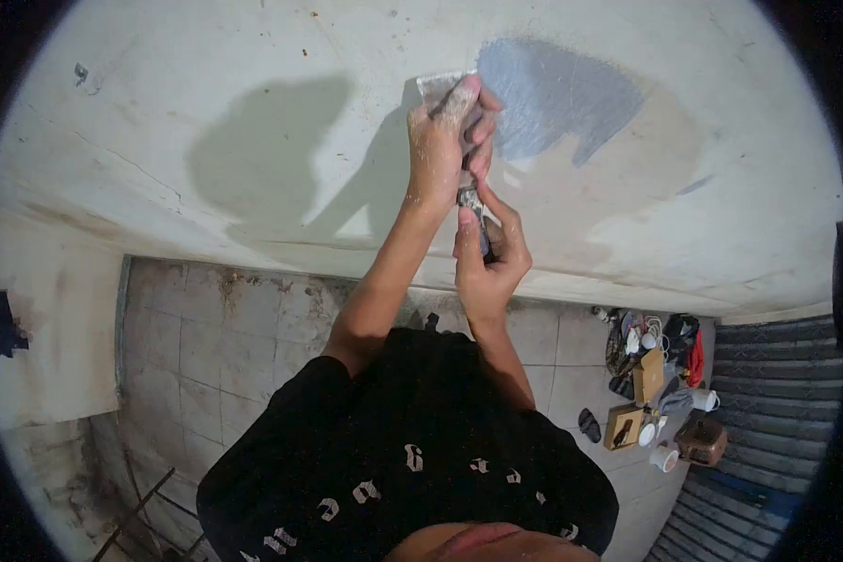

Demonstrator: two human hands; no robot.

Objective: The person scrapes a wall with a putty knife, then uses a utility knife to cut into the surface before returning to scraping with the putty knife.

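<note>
A scraper (469, 196) is held up against the wall (365, 47), at the left edge of a blue-grey patch (562, 98). Its blade is broad, pale and smeared along the top edge; a metal neck and a narrow dark handle are seen below it. The blade is gripped by the left hand (440, 140), whose fingers are curled over its right side, and the handle is gripped by the right hand (496, 258), lower down. White smears are carried on the left hand and wrist.

Most of the blade is covered by the left hand, and the handle is partly hidden by the right fingers. Whether any filler lies under the blade cannot be told. The corners of the view are cut off by a dark round border.

The wall is off-white, marked by small brown spots and a thin crack at left; shadows are cast on it left of the hands. A brownish tinge surrounds the patch at right. Grey tiles are laid on the floor (244, 328). At right, an open cardboard box (623, 427), white buckets, dark sandals (589, 425) and a brown container (702, 441) are gathered near a ribbed metal shutter (768, 375).
</note>
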